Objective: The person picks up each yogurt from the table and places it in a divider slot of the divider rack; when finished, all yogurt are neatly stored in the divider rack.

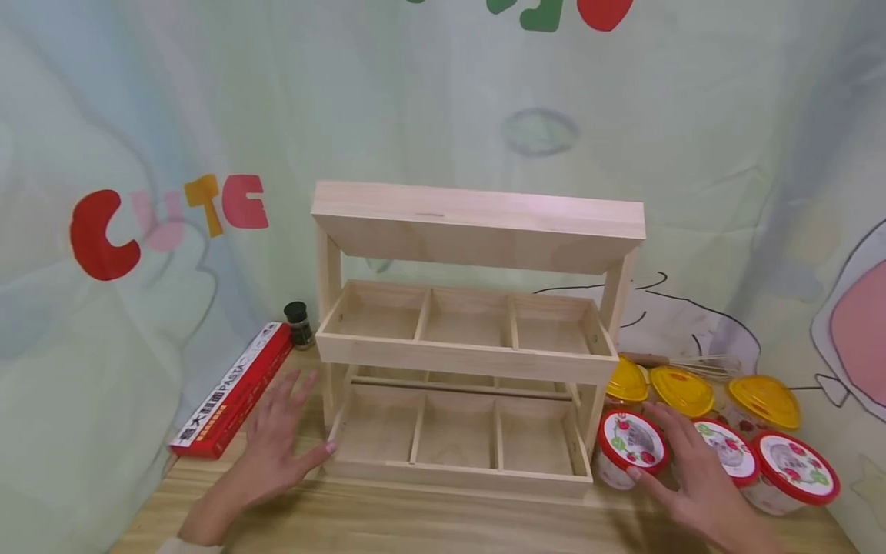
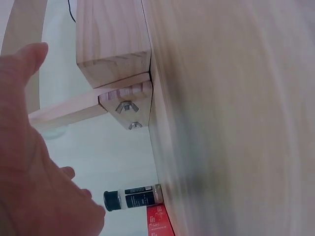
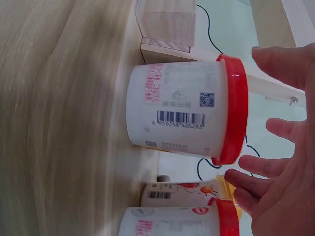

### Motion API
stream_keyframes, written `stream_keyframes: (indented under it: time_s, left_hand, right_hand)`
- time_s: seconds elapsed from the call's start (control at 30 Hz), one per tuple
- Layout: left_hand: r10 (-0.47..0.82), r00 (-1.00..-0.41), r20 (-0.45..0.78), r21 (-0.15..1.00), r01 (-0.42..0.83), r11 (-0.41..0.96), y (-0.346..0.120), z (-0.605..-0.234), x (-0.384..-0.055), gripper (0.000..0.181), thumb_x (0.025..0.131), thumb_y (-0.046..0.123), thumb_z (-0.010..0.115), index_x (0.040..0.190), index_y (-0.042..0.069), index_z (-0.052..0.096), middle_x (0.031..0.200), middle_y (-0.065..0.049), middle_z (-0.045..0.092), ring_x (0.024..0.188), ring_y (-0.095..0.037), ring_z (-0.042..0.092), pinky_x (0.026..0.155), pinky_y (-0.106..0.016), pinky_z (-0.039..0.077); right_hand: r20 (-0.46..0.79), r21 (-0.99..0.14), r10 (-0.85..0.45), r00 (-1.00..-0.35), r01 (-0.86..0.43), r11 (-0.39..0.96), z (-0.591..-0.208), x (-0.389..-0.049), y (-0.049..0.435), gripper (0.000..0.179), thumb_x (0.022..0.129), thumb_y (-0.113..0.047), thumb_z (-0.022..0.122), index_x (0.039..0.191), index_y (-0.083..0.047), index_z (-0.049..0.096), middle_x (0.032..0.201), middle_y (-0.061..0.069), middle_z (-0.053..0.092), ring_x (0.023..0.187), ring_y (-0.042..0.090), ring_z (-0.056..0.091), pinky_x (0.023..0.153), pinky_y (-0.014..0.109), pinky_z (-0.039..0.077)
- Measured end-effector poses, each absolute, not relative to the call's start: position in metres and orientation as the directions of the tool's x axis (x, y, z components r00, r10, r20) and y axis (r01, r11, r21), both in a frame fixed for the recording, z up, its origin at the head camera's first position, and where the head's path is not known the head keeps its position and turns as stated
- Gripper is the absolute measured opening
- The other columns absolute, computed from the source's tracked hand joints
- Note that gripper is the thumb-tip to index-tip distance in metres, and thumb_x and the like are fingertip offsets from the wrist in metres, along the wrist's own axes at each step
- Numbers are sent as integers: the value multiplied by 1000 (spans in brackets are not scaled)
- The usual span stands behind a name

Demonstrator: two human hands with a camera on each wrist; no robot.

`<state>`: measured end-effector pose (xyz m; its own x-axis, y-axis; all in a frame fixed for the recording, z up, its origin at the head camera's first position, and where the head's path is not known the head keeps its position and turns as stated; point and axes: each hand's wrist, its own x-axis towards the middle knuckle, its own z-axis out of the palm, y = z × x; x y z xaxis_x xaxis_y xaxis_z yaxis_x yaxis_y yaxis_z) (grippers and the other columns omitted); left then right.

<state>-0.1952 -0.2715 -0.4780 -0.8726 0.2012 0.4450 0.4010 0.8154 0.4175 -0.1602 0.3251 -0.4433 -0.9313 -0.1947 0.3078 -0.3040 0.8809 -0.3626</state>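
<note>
A pale wooden two-tier rack [image 1: 477, 208] stands in the middle of the table, each tier a tray with three compartments. My left hand [image 1: 273, 454] hovers by its lower left corner, fingers spread and holding nothing; the thumb tip is near the lower tray, though contact cannot be told. Beside the rack's right end stands a white tub with a red lid [image 1: 631, 440]. Over the red-lidded tubs is my right hand [image 1: 695, 488], fingers extended. In the right wrist view the hand [image 3: 288, 182] is beside the nearest tub [image 3: 177, 110], not wrapped round it.
Two more red-lidded tubs [image 1: 792, 469] stand at the right, with three yellow-lidded tubs [image 1: 681, 391] behind them. A whisk [image 1: 699, 365] lies at the back. On the left are a red pasta box [image 1: 238, 388] and a black-capped seasoning bottle [image 1: 299, 327]. Printed curtains [image 1: 450, 100] surround the table.
</note>
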Motion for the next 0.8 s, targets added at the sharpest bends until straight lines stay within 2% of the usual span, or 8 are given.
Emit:
stream_keyframes:
  time_s: [0.17,0.3,0.57,0.7,0.8]
  left_hand:
    - [258,-847,465,434,472,767,-271,-482,-199,112,84,33,87,173,24,18,171,-28,29,150,-60,31,106,-90,27]
    - [295,-847,443,462,497,734,-274,-486,-200,114,87,28,86,174,20,13,172,-27,32,148,-60,38,107,-85,36]
    - [300,-884,358,544,459,703,-278,-490,-200,116,91,31,84,175,22,5,165,-30,41,148,-62,39,108,-86,37]
    - [307,-892,332,576,450,682,-280,-492,-203,114,93,31,83,175,26,3,171,-28,34,151,-61,36,111,-84,36]
    - [328,-892,311,598,452,662,-280,-493,-204,111,96,31,80,175,29,3,178,-23,25,153,-61,34,113,-81,36]
  right_hand:
    - [205,-357,-166,-965,-232,905,-446,-163,322,100,84,-51,86,162,-15,36,164,27,39,139,56,46,101,87,40]
    - [177,-350,-163,-971,-217,911,-449,-166,319,98,84,-53,86,161,-14,38,164,28,39,141,58,43,102,87,38]
    - [186,-354,-170,-968,-228,907,-454,-165,317,96,81,-49,91,157,-13,45,162,26,42,144,56,41,104,86,38]
    - [148,-365,-145,-978,-191,911,-457,-165,316,97,81,-52,89,158,-12,44,166,26,38,144,57,41,103,82,44]
    - [151,-374,-136,-979,-184,909,-462,-165,317,96,81,-46,91,157,-12,44,167,27,35,142,57,43,100,79,49]
